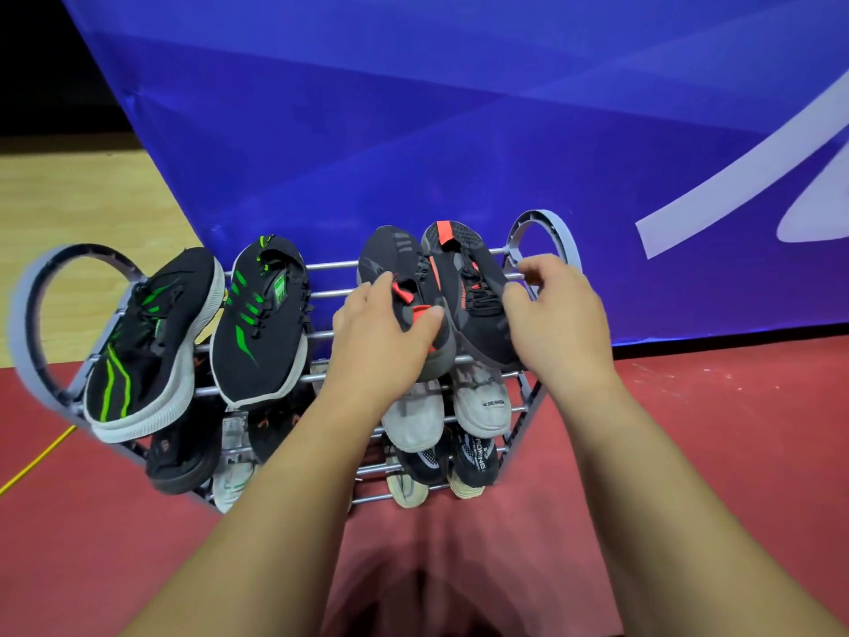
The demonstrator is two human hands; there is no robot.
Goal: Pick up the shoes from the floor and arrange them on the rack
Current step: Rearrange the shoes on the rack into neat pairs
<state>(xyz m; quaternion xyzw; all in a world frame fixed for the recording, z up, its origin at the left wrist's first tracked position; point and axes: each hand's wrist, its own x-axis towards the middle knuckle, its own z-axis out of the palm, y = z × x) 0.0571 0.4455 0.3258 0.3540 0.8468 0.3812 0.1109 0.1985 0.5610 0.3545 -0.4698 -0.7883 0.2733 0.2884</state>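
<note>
A grey tiered shoe rack [321,267] stands on the red floor against a blue banner. On its top tier lie two black shoes with green stripes, one at the left [151,342] and one beside it [262,319]. At the right of the top tier are two black shoes with orange accents. My left hand [381,333] grips the left one [390,259] at its heel. My right hand [558,314] holds the right one [464,273] by its heel and side. Lower tiers carry white shoes [480,397] and dark shoes [473,457].
The blue banner [459,131] rises right behind the rack. Red floor [712,429] spreads to the right and in front. Wooden floor [69,200] lies at the far left, and a yellow cable [36,457] crosses the red floor at the left.
</note>
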